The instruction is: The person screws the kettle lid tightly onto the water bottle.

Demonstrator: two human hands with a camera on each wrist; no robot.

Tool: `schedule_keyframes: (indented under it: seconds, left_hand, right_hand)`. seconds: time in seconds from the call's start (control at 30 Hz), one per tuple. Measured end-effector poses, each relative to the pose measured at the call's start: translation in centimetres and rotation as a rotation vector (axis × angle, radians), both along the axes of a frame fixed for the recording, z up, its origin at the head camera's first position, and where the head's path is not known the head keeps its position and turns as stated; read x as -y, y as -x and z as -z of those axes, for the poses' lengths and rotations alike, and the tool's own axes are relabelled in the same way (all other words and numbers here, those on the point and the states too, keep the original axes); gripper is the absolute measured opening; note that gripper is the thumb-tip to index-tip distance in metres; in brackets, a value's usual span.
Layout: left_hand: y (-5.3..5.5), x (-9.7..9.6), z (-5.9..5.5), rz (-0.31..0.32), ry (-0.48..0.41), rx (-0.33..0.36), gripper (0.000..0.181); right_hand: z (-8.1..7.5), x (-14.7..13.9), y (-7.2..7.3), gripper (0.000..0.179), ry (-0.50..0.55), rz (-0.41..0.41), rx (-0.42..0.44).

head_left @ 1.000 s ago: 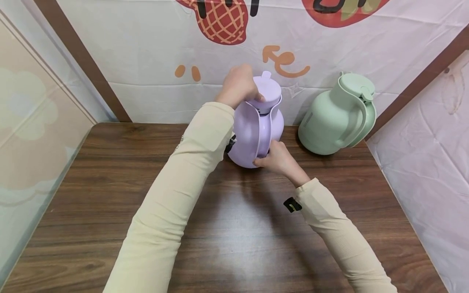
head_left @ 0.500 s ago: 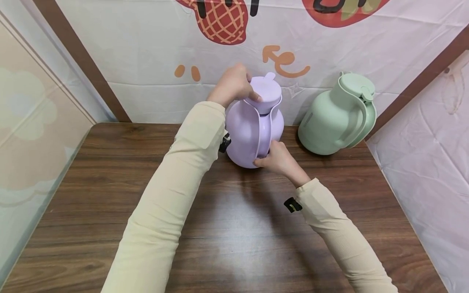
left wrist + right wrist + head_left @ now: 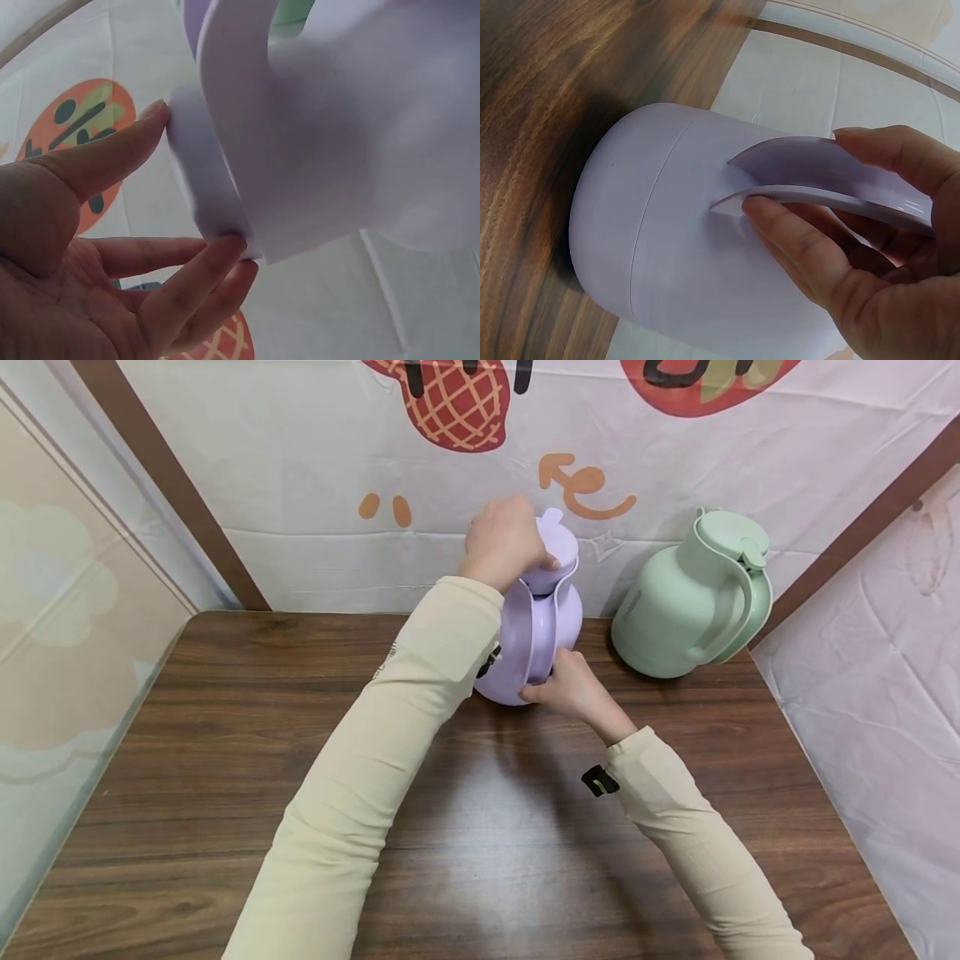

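Observation:
A light purple thermos jug point(image 3: 572, 610) stands upright at the back of the table, its handle point(image 3: 543, 631) facing me. My left hand point(image 3: 504, 545) grips the jug's round lid point(image 3: 558, 542) from the left, partly covering it. In the left wrist view, the thumb and fingertips press on opposite sides of the lid point(image 3: 196, 161), which sits at the jug's neck. Low on the handle, my right hand point(image 3: 572, 687) keeps hold; the right wrist view has its thumb and fingers pinching the handle's two edges point(image 3: 817, 196).
To the right of the purple jug stands a green thermos jug point(image 3: 667, 610), handle turned rightward. A printed white cloth wall point(image 3: 322, 560) rises directly behind the wooden table point(image 3: 225, 760), with further cloth walls left and right.
My left hand shifted left, then came back right around the lid. The lid's tab has moved slightly to the right since the earliest frame. My right hand and the jug body stay in place.

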State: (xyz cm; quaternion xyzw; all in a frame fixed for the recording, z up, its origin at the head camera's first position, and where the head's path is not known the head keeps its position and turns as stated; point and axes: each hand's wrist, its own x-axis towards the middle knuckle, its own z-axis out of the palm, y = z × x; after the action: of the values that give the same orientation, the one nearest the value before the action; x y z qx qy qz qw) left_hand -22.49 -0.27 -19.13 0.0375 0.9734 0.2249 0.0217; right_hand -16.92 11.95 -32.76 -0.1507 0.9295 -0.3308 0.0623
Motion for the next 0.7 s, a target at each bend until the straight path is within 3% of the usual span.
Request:
schedule_keyframes:
  seconds: [0.3, 0.43, 0.7]
  left_hand:
    - [0.6, 0.5, 0.1, 0.03, 0.008, 0.018, 0.059]
    - [1.0, 1.0, -0.1, 0.049, -0.011, 0.067, 0.063]
    - [1.5, 2.0, 0.0, 0.07, -0.096, 0.137, 0.051]
  right_hand:
    - [0.2, -0.1, 0.1, 0.035, 0.003, -0.002, -0.004]
    - [0.2, 0.0, 0.1, 0.036, -0.001, 0.004, 0.0]
    - [0.0, 0.0, 0.0, 0.04, 0.011, 0.002, -0.001]
